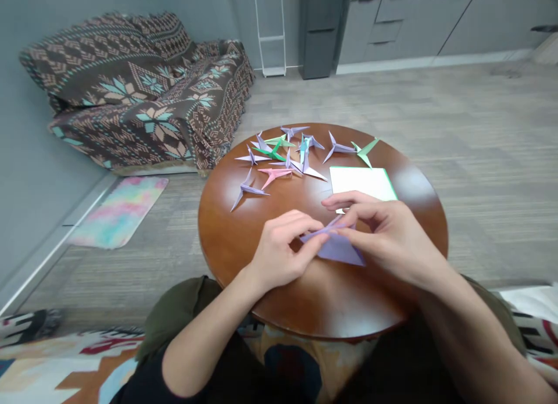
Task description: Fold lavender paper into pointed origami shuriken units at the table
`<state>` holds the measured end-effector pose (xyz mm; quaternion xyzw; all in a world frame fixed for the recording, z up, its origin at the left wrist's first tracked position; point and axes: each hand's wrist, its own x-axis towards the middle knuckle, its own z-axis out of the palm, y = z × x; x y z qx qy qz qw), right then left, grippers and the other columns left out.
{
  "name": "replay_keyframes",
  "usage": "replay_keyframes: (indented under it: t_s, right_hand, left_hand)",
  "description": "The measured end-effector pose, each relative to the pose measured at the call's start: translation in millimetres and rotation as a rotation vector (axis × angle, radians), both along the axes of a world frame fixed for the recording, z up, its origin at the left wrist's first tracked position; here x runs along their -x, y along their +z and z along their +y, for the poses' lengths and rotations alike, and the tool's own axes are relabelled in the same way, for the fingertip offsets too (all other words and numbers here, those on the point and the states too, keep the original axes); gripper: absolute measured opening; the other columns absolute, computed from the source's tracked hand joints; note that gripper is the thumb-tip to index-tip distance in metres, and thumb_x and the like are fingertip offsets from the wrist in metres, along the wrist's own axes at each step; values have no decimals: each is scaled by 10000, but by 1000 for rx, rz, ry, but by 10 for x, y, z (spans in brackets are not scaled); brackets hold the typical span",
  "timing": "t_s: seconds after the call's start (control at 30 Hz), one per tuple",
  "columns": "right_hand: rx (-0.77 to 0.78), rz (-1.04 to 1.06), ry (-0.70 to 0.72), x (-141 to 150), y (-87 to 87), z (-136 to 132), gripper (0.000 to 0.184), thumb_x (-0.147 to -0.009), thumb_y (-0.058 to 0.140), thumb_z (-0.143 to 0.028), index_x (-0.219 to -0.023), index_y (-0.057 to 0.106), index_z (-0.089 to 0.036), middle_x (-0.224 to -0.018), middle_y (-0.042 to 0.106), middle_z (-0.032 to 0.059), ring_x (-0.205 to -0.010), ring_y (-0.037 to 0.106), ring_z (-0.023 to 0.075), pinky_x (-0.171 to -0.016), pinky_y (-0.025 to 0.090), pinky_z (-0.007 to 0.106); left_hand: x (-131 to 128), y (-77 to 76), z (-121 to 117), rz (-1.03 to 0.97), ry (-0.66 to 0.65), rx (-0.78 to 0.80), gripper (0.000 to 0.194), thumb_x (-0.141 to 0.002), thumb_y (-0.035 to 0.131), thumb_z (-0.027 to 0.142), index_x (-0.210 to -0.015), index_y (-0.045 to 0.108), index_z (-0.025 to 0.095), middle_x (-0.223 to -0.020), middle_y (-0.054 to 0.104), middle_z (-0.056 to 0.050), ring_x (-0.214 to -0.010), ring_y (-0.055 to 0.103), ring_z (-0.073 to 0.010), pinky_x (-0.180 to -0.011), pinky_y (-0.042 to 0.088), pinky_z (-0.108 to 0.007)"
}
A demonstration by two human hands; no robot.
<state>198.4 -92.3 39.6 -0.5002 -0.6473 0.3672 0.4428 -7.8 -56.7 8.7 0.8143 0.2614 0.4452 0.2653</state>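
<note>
A partly folded sheet of purple origami paper (342, 250) is pinched between both hands over the near half of the round table. My left hand (285, 241) grips its left corner between thumb and fingers. From the other side, my right hand (377, 226) pinches the top edge with thumb and forefinger, its other fingers stretched out above. A flap of the paper stands up between the fingertips; part of the fold is hidden by them. Just beyond the right hand lies a stack of white paper squares (360, 182) with a green edge.
Several folded paper cranes, among them a pink one (275, 174), a green one (272, 151) and a purple one (247, 189), sit on the far half of the brown table (226, 235). A covered sofa (143, 102) stands beyond, at left.
</note>
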Motion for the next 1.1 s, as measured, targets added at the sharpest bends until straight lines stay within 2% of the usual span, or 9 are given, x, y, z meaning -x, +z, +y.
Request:
replay_keyframes:
  t_s: [0.1,0.23,0.33,0.43,0.67,0.9,1.1]
  right_hand:
    - [-84,-142,-2,51,50,-14,168,-862,782,-279,-700,767,-238,-1239,760,80,-1123,720,293,-1023,536,469]
    - [-212,-272,0,115,78,-45,164,-888,726,-214,-727,733,-243,-1285,759,85,-1166,713,317,-1055,516,528]
    - [-286,-350,-43,139,56,-64,168,-893,704,-182,-738,716,-246,-1319,753,84,-1224,688,345,-1102,468,612]
    - [-322,-394,-73,151,22,-69,177,-895,699,-167,-740,717,-251,-1337,747,82,-1252,672,359,-1110,448,654]
    - [-292,-408,-50,115,-8,-38,151,-918,709,-196,-799,766,-268,-1376,722,75,-1271,662,349,-1115,451,654]
    - [-315,-466,-36,104,-42,-14,158,-919,696,-179,-812,775,-265,-1383,706,75,-1316,626,349,-1130,446,650]
    - [-317,-482,-29,105,-61,-15,213,-947,664,-217,-751,741,-253,-1399,696,71,-1314,629,343,-1118,462,648]
  left_hand:
    - [25,125,14,-39,117,-116,109,-931,729,252,-1018,712,188,-1011,776,-75,-941,702,-209,-876,560,-357]
    - [38,289,23,56,-22,-135,71,-937,737,215,-979,687,189,-950,761,-44,-880,684,-183,-841,547,-331]
    - [37,336,27,129,-67,-87,42,-955,710,184,-930,676,183,-893,742,-30,-837,672,-169,-804,532,-305]
    - [44,319,45,160,-67,-58,71,-975,673,155,-909,667,181,-868,725,-24,-823,661,-161,-789,519,-289]
    - [58,257,92,173,-84,-76,111,-997,583,117,-930,651,174,-877,689,-36,-826,622,-163,-788,499,-294]
    - [1,224,73,130,-26,-52,72,-939,683,144,-877,664,174,-854,711,-30,-828,644,-175,-786,509,-302]
    - [-9,200,76,35,-59,18,113,-930,705,146,-820,715,169,-796,730,-30,-758,655,-162,-730,515,-294]
